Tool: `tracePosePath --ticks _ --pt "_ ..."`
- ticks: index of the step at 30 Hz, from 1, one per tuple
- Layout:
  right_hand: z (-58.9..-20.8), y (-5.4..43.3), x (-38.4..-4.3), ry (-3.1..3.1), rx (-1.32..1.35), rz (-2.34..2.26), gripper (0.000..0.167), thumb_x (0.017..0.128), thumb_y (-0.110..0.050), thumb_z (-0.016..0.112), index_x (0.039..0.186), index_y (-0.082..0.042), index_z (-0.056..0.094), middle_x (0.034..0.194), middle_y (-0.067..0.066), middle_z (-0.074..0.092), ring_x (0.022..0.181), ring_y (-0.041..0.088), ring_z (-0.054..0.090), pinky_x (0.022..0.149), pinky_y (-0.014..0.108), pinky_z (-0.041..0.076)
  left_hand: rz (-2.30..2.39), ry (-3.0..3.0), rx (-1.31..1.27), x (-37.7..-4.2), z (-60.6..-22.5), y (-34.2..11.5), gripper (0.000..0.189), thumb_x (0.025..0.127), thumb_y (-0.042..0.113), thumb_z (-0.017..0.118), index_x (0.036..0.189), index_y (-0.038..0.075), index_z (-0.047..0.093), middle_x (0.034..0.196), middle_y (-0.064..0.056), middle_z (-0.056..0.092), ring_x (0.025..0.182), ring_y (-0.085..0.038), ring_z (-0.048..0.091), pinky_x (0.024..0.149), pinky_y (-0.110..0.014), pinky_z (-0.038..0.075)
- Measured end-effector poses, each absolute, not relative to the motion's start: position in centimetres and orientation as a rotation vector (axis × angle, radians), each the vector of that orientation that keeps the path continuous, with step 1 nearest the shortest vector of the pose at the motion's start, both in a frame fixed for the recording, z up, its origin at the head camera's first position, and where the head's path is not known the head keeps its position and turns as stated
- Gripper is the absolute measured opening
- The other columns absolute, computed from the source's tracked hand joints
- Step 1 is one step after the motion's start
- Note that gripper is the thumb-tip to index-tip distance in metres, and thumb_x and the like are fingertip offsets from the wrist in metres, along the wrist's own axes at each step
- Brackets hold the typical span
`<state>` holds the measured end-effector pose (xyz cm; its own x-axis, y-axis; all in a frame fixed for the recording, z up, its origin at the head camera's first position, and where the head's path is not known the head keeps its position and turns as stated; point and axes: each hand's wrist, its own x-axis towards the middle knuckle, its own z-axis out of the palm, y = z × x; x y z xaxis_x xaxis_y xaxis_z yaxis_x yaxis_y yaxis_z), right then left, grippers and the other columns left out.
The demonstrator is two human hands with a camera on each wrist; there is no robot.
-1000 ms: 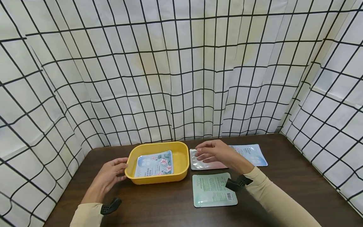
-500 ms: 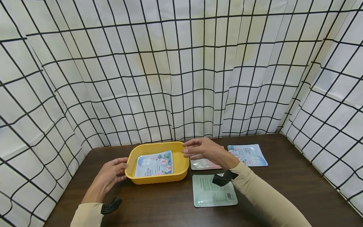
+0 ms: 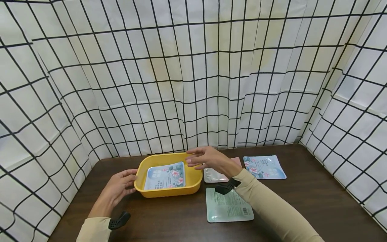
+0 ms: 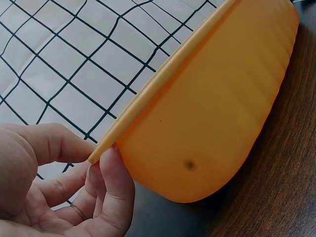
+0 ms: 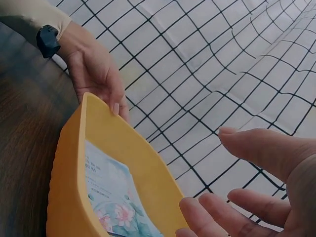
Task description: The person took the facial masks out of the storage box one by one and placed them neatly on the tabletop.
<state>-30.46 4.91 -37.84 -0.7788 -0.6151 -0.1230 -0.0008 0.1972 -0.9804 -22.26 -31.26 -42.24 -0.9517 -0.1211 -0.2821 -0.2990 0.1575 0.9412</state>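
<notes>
My left hand [image 3: 118, 188] pinches the left rim of a yellow plastic basin [image 3: 169, 193]; the left wrist view shows thumb and fingertips meeting at the basin's edge [image 4: 148, 91]. Inside the basin a pale blue sheet-mask sachet [image 3: 164, 175] with pink flowers lies flat. Over the basin's right end hovers my right hand [image 3: 211, 160], fingers spread and holding nothing. In the right wrist view, a gap shows between that thumb and the fingers [image 5: 212, 217]. Partly hidden under the right wrist is a pink and silver sachet [image 3: 213, 175].
A green sachet [image 3: 225, 210] lies back side up on the brown table [image 3: 169, 218], in front of the pink and silver one. Another blue floral sachet [image 3: 265, 167] lies at the back right. White cloth with black grid lines [image 3: 193, 84] encloses the table's back and sides.
My right hand has moved left, from over the pink and silver sachet to above the basin's right end. My left hand keeps its place on the rim. The head view has tilted slightly.
</notes>
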Motion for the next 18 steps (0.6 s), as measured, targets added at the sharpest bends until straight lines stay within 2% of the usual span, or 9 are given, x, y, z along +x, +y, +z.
tracePosePath --ticks 5,12,18 --pt "-38.0 3.5 -30.9 2.004 -0.557 -1.605 0.065 0.087 -0.028 0.081 0.144 -0.01 0.055 0.129 0.006 0.068 0.111 0.023 0.07 0.097 0.045 0.055 1.907 2.278 -0.42 -22.3 -42.3 -31.3 0.051 0.101 0.017 0.06 0.146 -0.001 0.045 0.119 -0.01 0.061 0.094 -0.021 0.06 0.078 -0.03 0.058" --pt "-38.6 1.5 -31.5 2.058 -0.537 -1.567 0.066 0.086 -0.026 0.083 0.144 -0.01 0.056 0.131 0.004 0.067 0.117 0.023 0.066 0.096 0.045 0.056 1.908 2.275 -0.432 -22.3 -42.2 -31.4 0.051 0.1 0.018 0.061 0.146 -0.001 0.046 0.121 -0.011 0.06 0.095 -0.022 0.06 0.078 -0.031 0.058" --pt "-39.1 0.1 -31.7 2.041 -0.499 -1.574 0.064 0.085 -0.02 0.083 0.143 -0.009 0.057 0.131 0.009 0.067 0.115 0.025 0.066 0.099 0.052 0.052 1.912 2.271 -0.432 -22.3 -42.2 -31.3 0.05 0.1 0.017 0.061 0.145 -0.001 0.047 0.121 -0.011 0.06 0.095 -0.022 0.06 0.077 -0.03 0.058"
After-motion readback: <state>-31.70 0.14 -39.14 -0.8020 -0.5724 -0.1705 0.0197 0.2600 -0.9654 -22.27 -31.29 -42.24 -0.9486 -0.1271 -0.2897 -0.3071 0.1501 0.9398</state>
